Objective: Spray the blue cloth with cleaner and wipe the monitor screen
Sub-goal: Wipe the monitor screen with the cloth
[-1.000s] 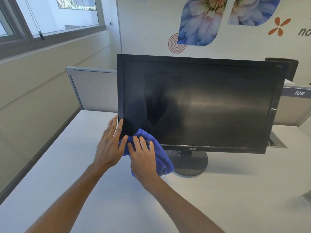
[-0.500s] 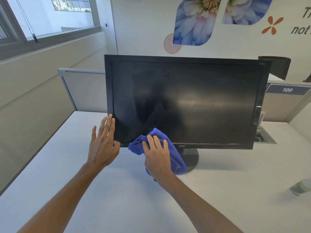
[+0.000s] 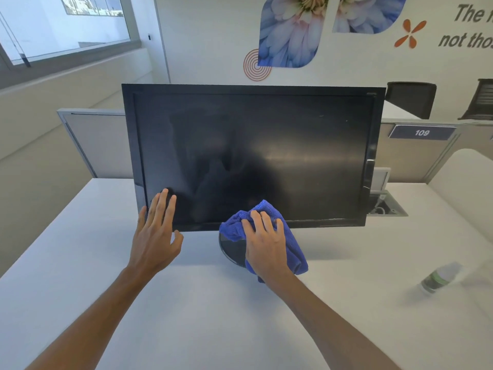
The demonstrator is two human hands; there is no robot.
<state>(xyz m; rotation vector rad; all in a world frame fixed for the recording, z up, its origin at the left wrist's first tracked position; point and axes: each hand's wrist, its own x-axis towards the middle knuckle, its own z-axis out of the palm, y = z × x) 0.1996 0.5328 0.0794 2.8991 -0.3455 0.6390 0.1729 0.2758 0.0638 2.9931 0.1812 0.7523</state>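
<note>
**Wiping bottom edge of monitor w/ cloth, other hand bracing**

Risks first. We're judging the monitor (image 3: 253, 156) could rock or slide back on its stand (image 3: 230, 248) if the wiping hand is pushing too hard low on the panel; the bracing hand is only sitting flat at one corner, so it's not locking anything. Also the cloth is bunching and hanging below the bezel, so part of it is wiping nothing and could be dragging over the stand instead of the glass. Streaks are showing on the screen above the hands, so we're guessing much of the panel isn't done yet.

Right hand (image 3: 266, 241): fingers spread, lying fairly flat over the blue cloth (image 3: 292, 247), pressing it vs. the lower bezel; not clearly a pinch, more a flat press. Cloth is sitting under and just right of that hand, drooping toward the desk (image 3: 80, 249).

Left hand (image 3: 156, 236): open wide, fingers straight, holding nothing, fingertips (image 3: 164, 194) touching the screen's lower corner.

Spray bottle (image 3: 437, 279) is lying well to the right of the right hand, blurry, untouched.
</note>
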